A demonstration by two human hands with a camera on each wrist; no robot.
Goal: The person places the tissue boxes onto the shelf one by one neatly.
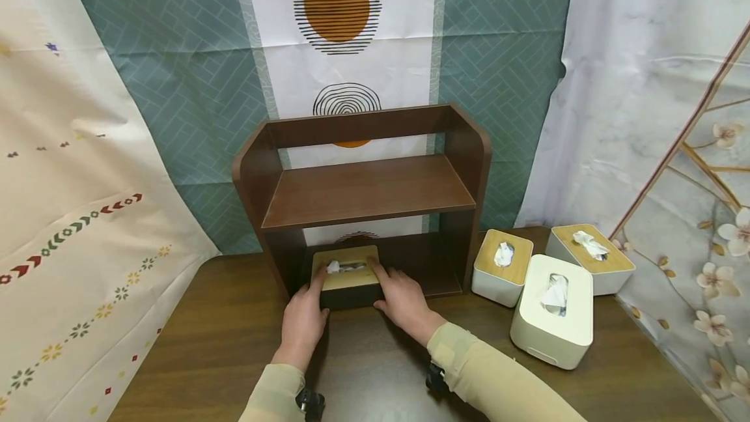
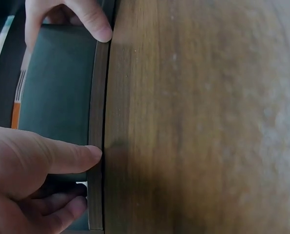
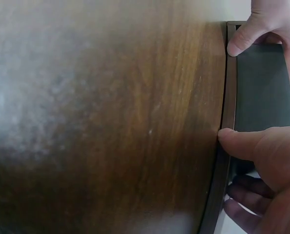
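A dark green tissue box (image 1: pixel 351 296) with a light wooden lid and a white tissue in its slot sits in the lower left of a brown two-tier shelf (image 1: pixel 369 187). My left hand (image 1: pixel 303 320) grips its left side, the thumb near the lower front edge. On the opposite side my right hand (image 1: pixel 404 298) holds the box, its index finger reaching along the lid's edge. Both wrist views show the dark front face (image 2: pixel 62 87) between the two hands, with the thumb tips right at the shelf's front edge (image 3: pixel 228 97).
Right of the shelf stand three more tissue boxes: a small white one with a wooden lid (image 1: pixel 515 256), an all-white one (image 1: pixel 539 324), and another wooden-lidded one (image 1: pixel 609 258) farther back. All rest on a brown wooden table (image 1: pixel 193 344). Patterned cloths hang behind and at both sides.
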